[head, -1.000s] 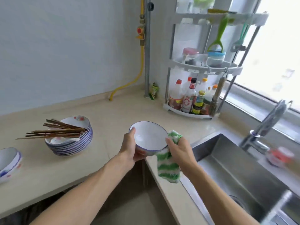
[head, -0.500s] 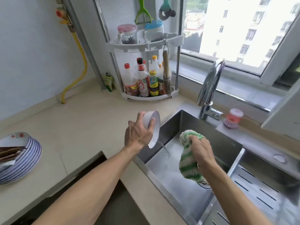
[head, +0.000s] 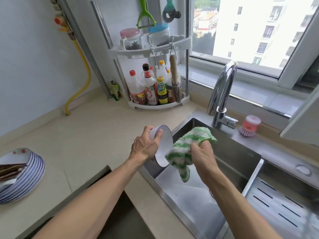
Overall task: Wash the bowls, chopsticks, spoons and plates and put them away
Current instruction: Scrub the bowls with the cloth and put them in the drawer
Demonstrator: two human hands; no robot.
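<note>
At the far left, a stack of blue-striped plates [head: 25,178] sits on the table [head: 82,144], cut by the frame's edge, with dark chopsticks [head: 12,169] lying across its top, their long axis running roughly left to right. A wide stretch of bare table lies between that stack and the sink [head: 224,159].

The left hand [head: 145,147] grips a white bowl [head: 164,145] with a thin blue rim, fingers curled round its outer wall and thumb over the rim. The bowl is tipped on its side, its mouth facing right toward the other hand, held above the sink's left edge where table meets steel. Just to its right, the right hand [head: 202,152] clutches a green-and-white cloth [head: 188,149], fingers bunched into it; the cloth touches the bowl's rim at the lower right and hangs down over the basin.

Behind the hands, a corner rack [head: 155,49] holds sauce bottles [head: 150,88] below and jars above. The chrome tap [head: 222,90] arches over the sink's back edge, and a pink dish brush [head: 249,125] stands just beside it. At the far right, a slotted steel drainboard [head: 279,204] lies beside the basin.
</note>
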